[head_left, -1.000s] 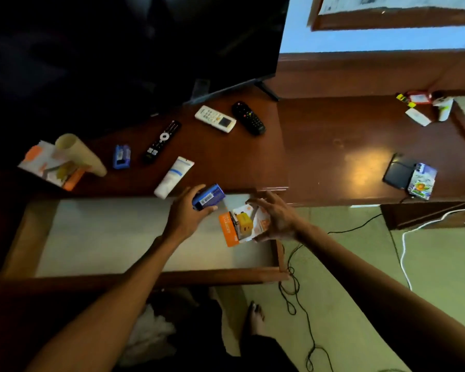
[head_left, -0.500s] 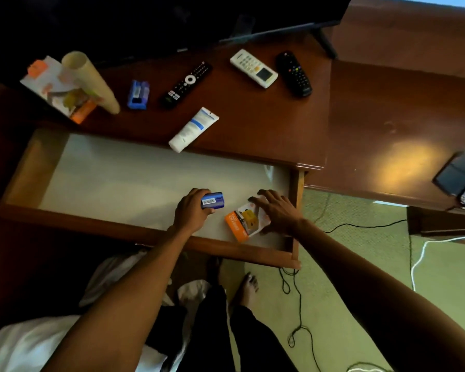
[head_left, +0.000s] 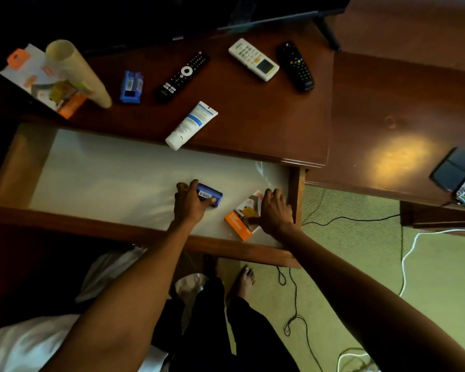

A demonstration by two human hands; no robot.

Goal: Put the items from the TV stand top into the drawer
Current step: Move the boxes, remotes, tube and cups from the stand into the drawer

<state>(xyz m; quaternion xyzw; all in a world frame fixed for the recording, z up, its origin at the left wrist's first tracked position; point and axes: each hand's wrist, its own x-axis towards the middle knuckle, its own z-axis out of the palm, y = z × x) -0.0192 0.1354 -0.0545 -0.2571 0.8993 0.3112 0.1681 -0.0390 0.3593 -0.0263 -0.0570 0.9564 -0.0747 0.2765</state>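
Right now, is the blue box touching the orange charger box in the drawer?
Apart. The head view shows bare white drawer liner between the blue box and the orange charger box.

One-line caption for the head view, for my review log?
Left hand sets a blue box and right hand an orange charger box in the open drawer.

A home bedroom or living room: wooden TV stand (head_left: 253,124) carrying a television (head_left: 145,17), three remotes (head_left: 183,76), and a cream tube (head_left: 191,124); carpet (head_left: 440,264) at right, bedding (head_left: 24,342) near left.
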